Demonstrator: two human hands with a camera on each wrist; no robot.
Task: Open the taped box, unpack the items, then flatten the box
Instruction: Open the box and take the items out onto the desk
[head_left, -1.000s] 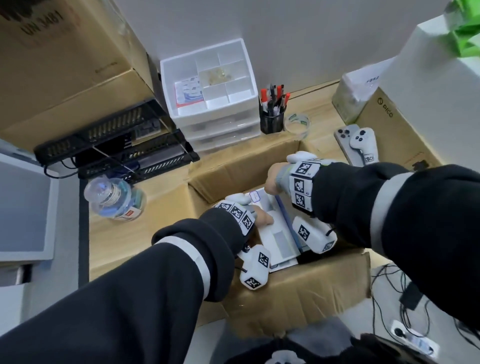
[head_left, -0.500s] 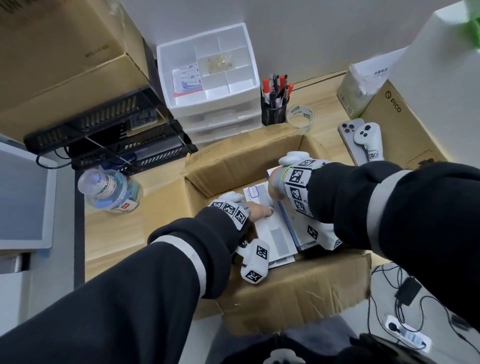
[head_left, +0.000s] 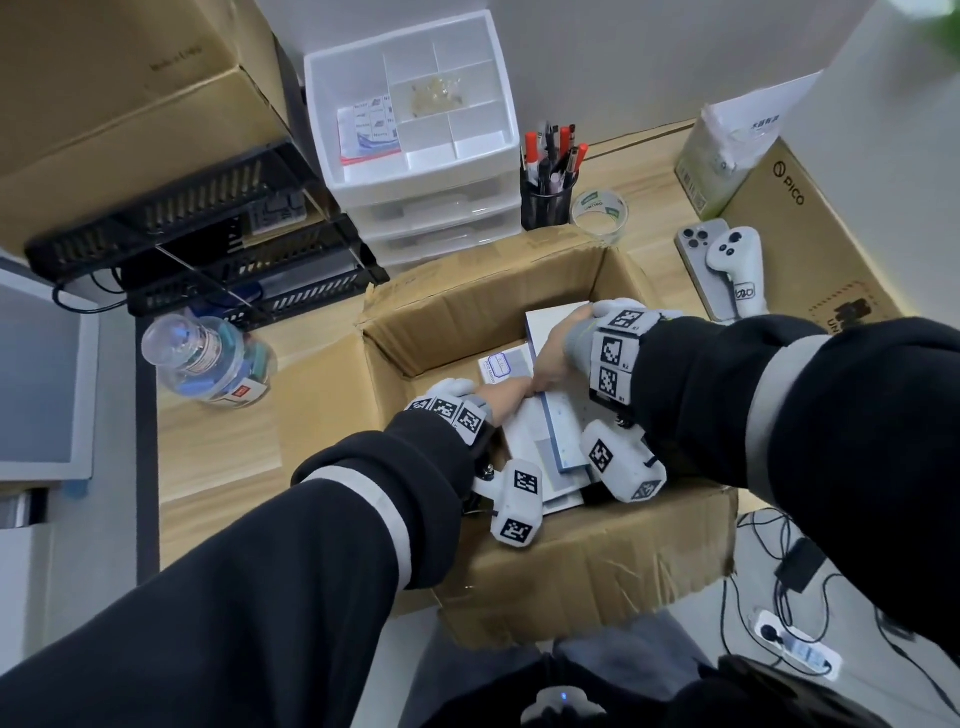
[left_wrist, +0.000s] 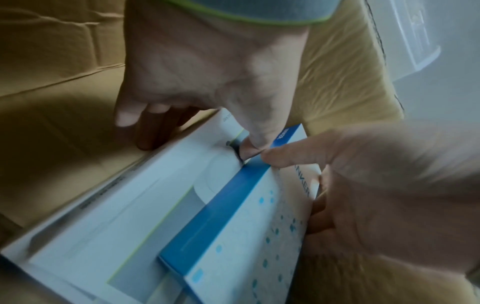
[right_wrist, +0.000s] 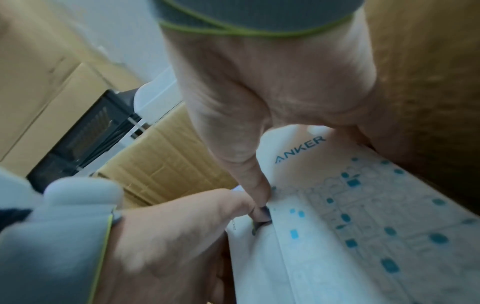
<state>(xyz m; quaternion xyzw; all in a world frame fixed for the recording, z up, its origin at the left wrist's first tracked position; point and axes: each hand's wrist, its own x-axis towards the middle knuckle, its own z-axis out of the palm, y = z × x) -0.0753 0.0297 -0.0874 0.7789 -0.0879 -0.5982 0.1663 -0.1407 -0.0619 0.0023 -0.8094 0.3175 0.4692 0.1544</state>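
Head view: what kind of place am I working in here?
Likely an office or stockroom desk: a white drawer organizer, a pen cup and a tape roll sit on the wooden desk behind the open cardboard box, with stacked cartons beside.

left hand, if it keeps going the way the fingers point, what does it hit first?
Probably the right hand. The left hand points across the open cardboard box along the white product box, its fingertip already about touching the right thumb there. Depth unclear.

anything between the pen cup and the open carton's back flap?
No. In the head view the black pen cup stands right at the carton's back flap, its base hidden by the flap; nothing shows between. The tape roll sits beside the cup.
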